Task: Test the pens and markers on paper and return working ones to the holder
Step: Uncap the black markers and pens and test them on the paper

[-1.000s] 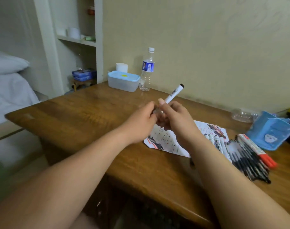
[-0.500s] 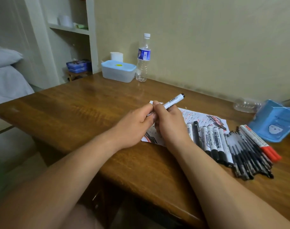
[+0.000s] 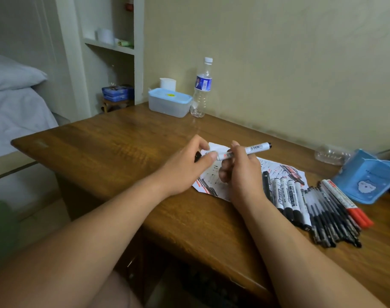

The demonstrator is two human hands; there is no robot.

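My right hand (image 3: 240, 174) has its fingers curled round the marker (image 3: 249, 149) with the thumb on top. They pinch the barrel near its front end, so the butt points off toward 2 o'clock. I grip it that far forward, I'd say, to steady the nib end for writing.

My left hand (image 3: 183, 167) sits at 9 o'clock of the right. Its thumb and forefinger are pinched on a small black thing that I take for the cap (image 3: 197, 157). The thumb covers the marker's front end, so I cannot tell whether the cap is fully free or only parting.

Both hands hover just over the paper (image 3: 274, 167), which lies flat and is scribbled in black and red. That makes it the handy place to try this one.

At 4 o'clock of my right hand the other markers (image 3: 287, 196) lie side by side. Beyond them are a bunch of pens (image 3: 329, 216) and a red marker (image 3: 345, 202), all close by on the table (image 3: 123, 147).

The blue holder (image 3: 367, 183) is at 3 o'clock and looks tilted. No pen shows above its rim, so I judge the sorting has far to go.
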